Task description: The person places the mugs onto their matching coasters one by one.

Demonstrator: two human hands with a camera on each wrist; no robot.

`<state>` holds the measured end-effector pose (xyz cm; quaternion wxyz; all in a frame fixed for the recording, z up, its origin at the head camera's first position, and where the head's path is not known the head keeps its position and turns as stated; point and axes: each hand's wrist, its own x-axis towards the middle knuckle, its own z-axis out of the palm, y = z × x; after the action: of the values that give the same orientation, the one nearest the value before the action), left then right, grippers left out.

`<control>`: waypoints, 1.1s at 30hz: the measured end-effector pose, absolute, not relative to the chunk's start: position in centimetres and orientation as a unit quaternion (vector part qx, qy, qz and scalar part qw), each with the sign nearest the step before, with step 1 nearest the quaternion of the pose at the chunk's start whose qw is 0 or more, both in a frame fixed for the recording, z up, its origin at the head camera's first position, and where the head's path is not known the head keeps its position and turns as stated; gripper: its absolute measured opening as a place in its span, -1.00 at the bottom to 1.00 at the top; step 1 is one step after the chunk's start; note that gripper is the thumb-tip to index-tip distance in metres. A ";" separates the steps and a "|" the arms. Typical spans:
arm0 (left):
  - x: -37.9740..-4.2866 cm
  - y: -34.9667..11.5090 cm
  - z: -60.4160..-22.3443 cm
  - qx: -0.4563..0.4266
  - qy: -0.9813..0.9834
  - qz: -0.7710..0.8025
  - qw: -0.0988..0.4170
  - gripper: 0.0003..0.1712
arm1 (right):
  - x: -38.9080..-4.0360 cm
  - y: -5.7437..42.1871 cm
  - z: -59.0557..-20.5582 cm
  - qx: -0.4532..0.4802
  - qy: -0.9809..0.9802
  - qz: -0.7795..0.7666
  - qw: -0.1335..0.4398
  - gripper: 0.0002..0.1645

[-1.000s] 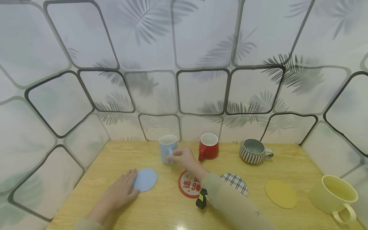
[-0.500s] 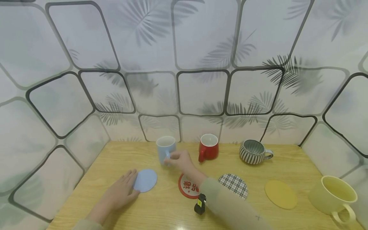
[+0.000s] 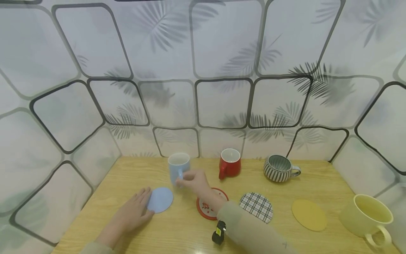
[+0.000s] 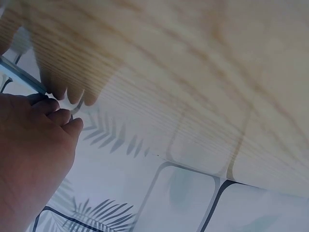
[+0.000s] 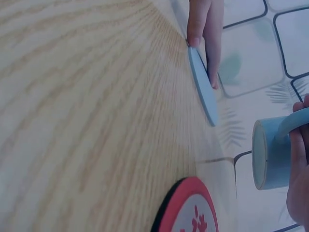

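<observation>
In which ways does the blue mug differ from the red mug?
The blue mug is straight-sided; the red mug bulges toward its base. The right hand holds the blue mug by its handle, while the red mug stands untouched. Both have one handle.

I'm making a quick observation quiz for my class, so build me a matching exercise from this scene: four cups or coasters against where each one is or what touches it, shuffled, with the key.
Things:
1. blue mug
2. blue coaster
3. red mug
4. yellow coaster

Places or states:
A. between the plaid coaster and the yellow mug
B. held by the right hand
C. left of the striped cup
D. touched by the left hand

Pairs: 1-B, 2-D, 3-C, 4-A
</observation>
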<state>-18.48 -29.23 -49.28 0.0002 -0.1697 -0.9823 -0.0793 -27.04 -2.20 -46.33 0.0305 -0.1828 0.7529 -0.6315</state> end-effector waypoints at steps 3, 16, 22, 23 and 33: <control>-18.4 -29.3 -49.3 -0.171 -0.982 -0.078 0.003 -0.09 | -26.7 -2.5 -46.4 -0.180 0.750 -0.635 0.038 -0.79; -18.4 -29.3 -49.4 -0.169 -0.982 -0.089 -0.001 -0.09 | -25.0 -3.7 -47.0 -0.162 0.724 -0.669 0.050 -0.79; -18.5 -29.3 -49.3 -0.173 -0.981 -0.085 0.007 -0.11 | -24.4 -4.1 -47.3 -0.175 0.728 -0.661 0.045 -0.78; -18.5 -29.3 -49.3 -0.174 -0.981 -0.085 0.008 -0.11 | -24.4 -4.2 -47.4 -0.179 0.728 -0.660 0.046 -0.78; -18.3 -29.1 -49.1 -0.169 -0.981 -0.092 0.000 -0.11 | -23.0 -5.1 -47.7 -0.200 0.719 -0.663 0.060 -0.80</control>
<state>-18.26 -29.14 -49.11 0.0001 -0.1688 -0.9814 -0.0919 -23.01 -5.13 -47.73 0.0598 -0.2002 0.7189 -0.6629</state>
